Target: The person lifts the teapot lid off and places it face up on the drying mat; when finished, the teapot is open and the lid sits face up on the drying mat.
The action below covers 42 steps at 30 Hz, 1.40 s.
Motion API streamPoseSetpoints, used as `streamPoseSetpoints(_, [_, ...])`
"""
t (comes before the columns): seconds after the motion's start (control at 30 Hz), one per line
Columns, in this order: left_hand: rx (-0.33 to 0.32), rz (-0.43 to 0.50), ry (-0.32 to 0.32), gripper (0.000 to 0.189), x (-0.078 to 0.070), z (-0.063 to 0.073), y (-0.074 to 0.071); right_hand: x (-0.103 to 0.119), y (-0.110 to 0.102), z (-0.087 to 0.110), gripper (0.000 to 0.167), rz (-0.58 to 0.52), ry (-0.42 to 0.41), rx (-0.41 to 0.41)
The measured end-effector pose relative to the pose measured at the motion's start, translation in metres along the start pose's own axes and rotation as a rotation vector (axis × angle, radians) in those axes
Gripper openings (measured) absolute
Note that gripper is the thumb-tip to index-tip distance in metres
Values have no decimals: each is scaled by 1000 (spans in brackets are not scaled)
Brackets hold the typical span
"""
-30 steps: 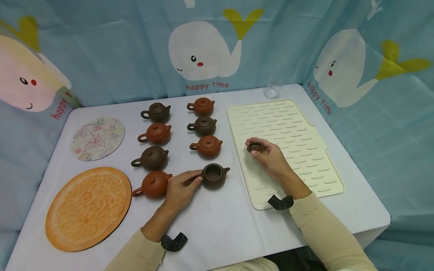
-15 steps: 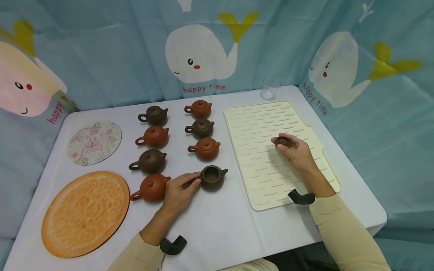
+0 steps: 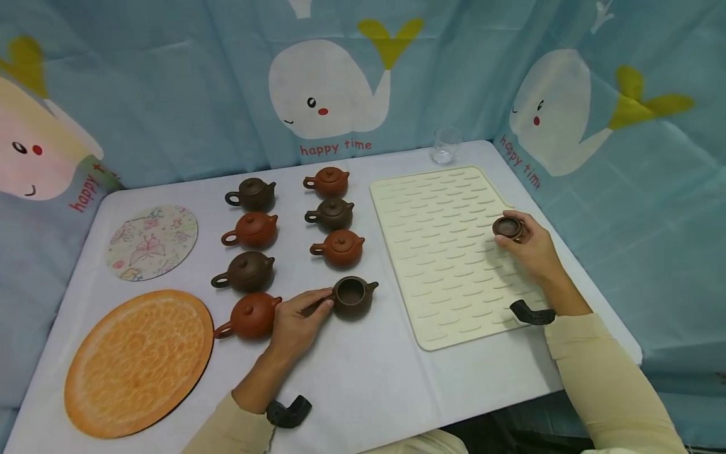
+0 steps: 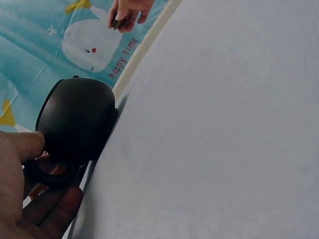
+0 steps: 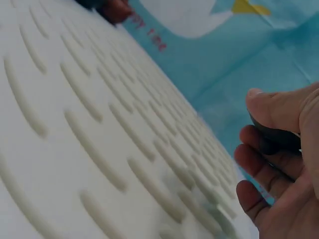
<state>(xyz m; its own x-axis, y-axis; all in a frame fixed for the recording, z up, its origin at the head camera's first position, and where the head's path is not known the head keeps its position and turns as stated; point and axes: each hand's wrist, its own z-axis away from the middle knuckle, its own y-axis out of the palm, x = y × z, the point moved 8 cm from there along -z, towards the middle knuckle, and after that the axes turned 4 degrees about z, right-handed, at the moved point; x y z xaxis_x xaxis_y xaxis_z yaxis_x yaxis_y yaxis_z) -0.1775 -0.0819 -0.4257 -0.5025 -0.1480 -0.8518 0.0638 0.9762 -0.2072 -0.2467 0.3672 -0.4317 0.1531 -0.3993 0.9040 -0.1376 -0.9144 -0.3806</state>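
My left hand point(image 3: 297, 325) pinches the loop handle of a dark brown teapot point(image 3: 353, 302), which sits lidless on the white cloth with its opening up and spout to the right. In the left wrist view, thumb and fingers close round the handle of the teapot point(image 4: 77, 117). Over the right part of the cream ridged mat point(image 3: 431, 265), my right hand point(image 3: 533, 246) holds a small dark teapot lid point(image 3: 507, 228) between thumb and fingers. Its hollow underside faces the head camera. The right wrist view shows the lid point(image 5: 279, 139) above the mat, partly hidden by the thumb.
Several lidded teapots stand in two columns, among them a red-brown teapot point(image 3: 253, 315) right beside my left hand. A round orange-patterned mat point(image 3: 138, 366) and a floral round mat point(image 3: 152, 243) lie at left. A clear glass point(image 3: 446, 146) stands at the back right.
My right hand has carried the lid rightward across the mat, from its left part to its right, and tilted it so its underside shows. The left hand keeps its grip on the teapot handle.
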Motion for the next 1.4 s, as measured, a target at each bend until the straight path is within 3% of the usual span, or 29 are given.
streamPoseSetpoints(0.17, [-1,-6,1,21,-1,0,-2,-16,-11,-4,59,130,-13,-2])
streamPoseSetpoints(0.37, [-6,-26,12,22,-1,0,-3,-32,-11,-2,61,236,53,26])
streamPoseSetpoints(0.53, [-8,-36,9,24,0,2,-2,-37,-12,3,65,287,101,43])
streamPoseSetpoints(0.7, [-9,-25,-4,25,2,3,-1,-40,-13,7,65,426,86,42])
streamPoseSetpoints(0.87, [-8,-32,23,25,-1,1,-1,-39,-14,11,66,516,93,56])
streamPoseSetpoints(1.4, [1,-75,-8,24,-4,0,1,-36,-15,14,71,515,23,28])
